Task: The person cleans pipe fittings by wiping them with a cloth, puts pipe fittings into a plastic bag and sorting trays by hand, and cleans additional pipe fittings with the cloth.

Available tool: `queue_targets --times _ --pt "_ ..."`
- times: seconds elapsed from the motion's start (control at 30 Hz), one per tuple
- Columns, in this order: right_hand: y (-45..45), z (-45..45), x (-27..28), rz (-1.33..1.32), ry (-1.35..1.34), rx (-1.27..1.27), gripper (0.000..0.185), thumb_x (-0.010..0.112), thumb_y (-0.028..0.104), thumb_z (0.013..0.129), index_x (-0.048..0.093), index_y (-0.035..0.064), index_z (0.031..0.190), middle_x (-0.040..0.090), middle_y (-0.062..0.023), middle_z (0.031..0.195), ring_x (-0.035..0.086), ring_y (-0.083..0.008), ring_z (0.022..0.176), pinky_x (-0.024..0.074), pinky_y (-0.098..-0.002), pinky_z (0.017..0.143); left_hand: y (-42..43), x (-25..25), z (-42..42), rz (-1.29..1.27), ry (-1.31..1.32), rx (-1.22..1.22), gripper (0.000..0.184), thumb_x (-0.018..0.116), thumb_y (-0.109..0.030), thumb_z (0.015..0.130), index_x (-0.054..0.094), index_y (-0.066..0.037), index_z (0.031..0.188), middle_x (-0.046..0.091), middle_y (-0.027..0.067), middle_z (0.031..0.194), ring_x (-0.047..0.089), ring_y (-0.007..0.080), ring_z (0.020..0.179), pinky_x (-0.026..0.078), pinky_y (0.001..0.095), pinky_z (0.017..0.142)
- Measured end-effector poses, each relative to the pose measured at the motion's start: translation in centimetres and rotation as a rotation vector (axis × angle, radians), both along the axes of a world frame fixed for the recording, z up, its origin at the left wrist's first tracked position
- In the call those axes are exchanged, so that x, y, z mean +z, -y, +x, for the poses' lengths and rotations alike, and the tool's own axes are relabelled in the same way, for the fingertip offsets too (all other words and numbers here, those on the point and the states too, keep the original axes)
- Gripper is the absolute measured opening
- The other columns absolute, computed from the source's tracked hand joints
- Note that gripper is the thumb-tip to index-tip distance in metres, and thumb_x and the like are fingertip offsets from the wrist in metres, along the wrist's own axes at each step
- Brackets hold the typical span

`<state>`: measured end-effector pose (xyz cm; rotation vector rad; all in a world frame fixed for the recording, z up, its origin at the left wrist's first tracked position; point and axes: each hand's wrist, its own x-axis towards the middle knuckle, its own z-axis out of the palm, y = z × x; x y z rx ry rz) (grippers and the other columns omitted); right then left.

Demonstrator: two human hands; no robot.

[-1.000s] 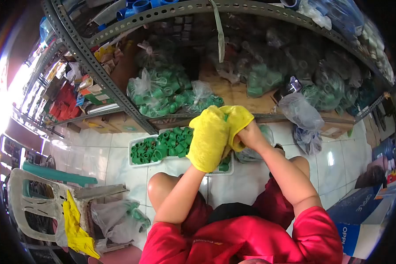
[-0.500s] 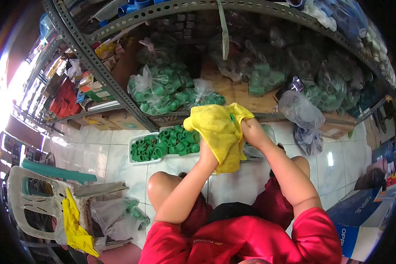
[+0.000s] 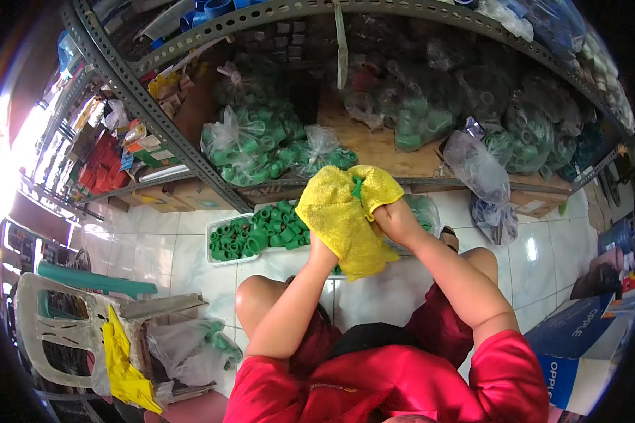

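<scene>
A yellow towel-like cloth [image 3: 339, 215] is bunched up in front of me above the floor. My left hand [image 3: 323, 248] goes in under it; the cloth covers its fingers, and the hand appears closed within the folds. My right hand [image 3: 395, 217] grips the cloth's right side with curled fingers. Between the folds a small green pipe fitting [image 3: 358, 186] peeks out, mostly wrapped in the cloth. Just left of the cloth, a white tray [image 3: 234, 261] full of green pipe fittings [image 3: 279, 225] rests on the tiles.
A metal shelf [image 3: 212, 187] ahead carries clear bags of green fittings [image 3: 250, 144]. One plastic bag [image 3: 480, 166] hangs over its edge. At left stands a worn plastic chair [image 3: 60, 328] with a yellow cloth strip [image 3: 123, 359]. Blue-and-white boxes [image 3: 571, 338] are at right.
The yellow cloth has turned and shifted slightly left in my hands. My right hand has moved inward and down, and more of the green fitting shows between the folds.
</scene>
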<state>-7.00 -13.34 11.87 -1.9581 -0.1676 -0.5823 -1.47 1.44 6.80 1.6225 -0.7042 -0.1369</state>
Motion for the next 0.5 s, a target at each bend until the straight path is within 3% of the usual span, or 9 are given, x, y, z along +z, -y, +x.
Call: queue_targets --times 0.2,0.23,0.27,0.33,0.37,0.4,0.43,0.47,0.5 --pt "0.9 1.2 0.4 0.355 -0.287 -0.118 0.027 0.042 0.019 0.085 0.051 -0.0039 0.096 0.058 -0.0138 0.091 0.055 -0.0234 0.085 0.0405 -0.0323 0.076 2.0 0.5 -2.0 -0.294 -0.227 -0.222 0.040 0.047 -0.012 0.085 0.035 -0.008 0.123 0.042 0.0077 0.121 0.042 0.0207 0.110 0.033 0.0344 0.094" --pt "1.2 1.4 0.6 0.624 -0.370 -0.080 0.027 0.043 0.021 0.085 0.053 -0.0023 0.095 0.059 -0.0113 0.090 0.056 -0.0221 0.082 0.0421 -0.0326 0.074 2.0 0.9 -2.2 -0.304 -0.183 -0.288 0.039 0.046 -0.014 0.086 0.035 -0.009 0.123 0.042 0.0077 0.122 0.040 0.0214 0.111 0.030 0.0348 0.097" --pt "1.7 1.7 0.8 0.894 -0.449 -0.041 0.027 0.045 0.023 0.085 0.055 -0.0006 0.095 0.059 -0.0087 0.089 0.056 -0.0208 0.080 0.0438 -0.0330 0.071 1.1 1.5 -2.3 0.248 0.419 -0.009 0.037 0.045 -0.017 0.087 0.037 -0.009 0.122 0.043 0.0078 0.122 0.041 0.0215 0.111 0.028 0.0345 0.098" --pt "2.8 2.3 0.4 1.303 -0.457 0.127 0.027 0.049 0.026 0.085 0.056 0.0042 0.099 0.058 -0.0058 0.086 0.056 -0.0192 0.077 0.0475 -0.0348 0.068 0.4 1.6 -1.9 0.268 0.559 0.097 0.038 0.053 -0.018 0.081 0.044 -0.009 0.117 0.046 0.0086 0.117 0.043 0.0226 0.108 0.031 0.0351 0.095" --pt "2.7 1.9 0.2 1.302 -0.455 0.132 0.027 0.049 0.026 0.085 0.056 0.0042 0.099 0.058 -0.0058 0.086 0.056 -0.0192 0.077 0.0475 -0.0348 0.068 0.3 1.6 -1.6 0.286 0.700 0.203 0.039 0.062 -0.019 0.075 0.051 -0.009 0.112 0.050 0.0095 0.113 0.045 0.0237 0.105 0.034 0.0356 0.092" --pt "1.7 0.9 1.6 1.259 -0.382 0.175 0.031 0.049 0.028 0.085 0.052 0.0044 0.106 0.056 -0.0060 0.093 0.055 -0.0177 0.083 0.0470 -0.0328 0.072 0.3 1.4 -1.1 0.146 0.456 0.176 0.038 0.057 -0.019 0.079 0.047 -0.009 0.115 0.050 0.0088 0.112 0.048 0.0226 0.101 0.037 0.0348 0.090" --pt "0.9 0.2 2.4 1.214 -0.311 0.219 0.036 0.050 0.029 0.086 0.048 0.0046 0.112 0.054 -0.0063 0.100 0.054 -0.0162 0.089 0.0465 -0.0309 0.076 0.5 1.6 -0.9 0.144 0.460 0.182 0.038 0.057 -0.019 0.079 0.047 -0.009 0.115 0.050 0.0088 0.112 0.048 0.0226 0.101 0.037 0.0348 0.090" --pt "1.4 0.9 -0.9 1.114 -0.259 0.194 0.041 0.049 0.027 0.086 0.041 0.0044 0.120 0.050 -0.0061 0.110 0.051 -0.0166 0.097 0.0441 -0.0296 0.080 0.8 1.7 -0.8 -0.364 -0.095 0.005 0.037 0.053 -0.019 0.082 0.044 -0.009 0.117 0.049 0.0086 0.112 0.049 0.0217 0.100 0.038 0.0341 0.089" --pt "0.7 0.7 -1.3 0.543 -0.180 0.094 0.044 0.053 0.022 0.085 0.039 0.0032 0.122 0.049 -0.0063 0.114 0.049 -0.0165 0.098 0.0409 -0.0277 0.083 1.0 1.8 -0.9 -0.858 -0.660 -0.183 0.036 0.049 -0.018 0.085 0.041 -0.009 0.119 0.049 0.0083 0.113 0.049 0.0208 0.099 0.040 0.0335 0.088"
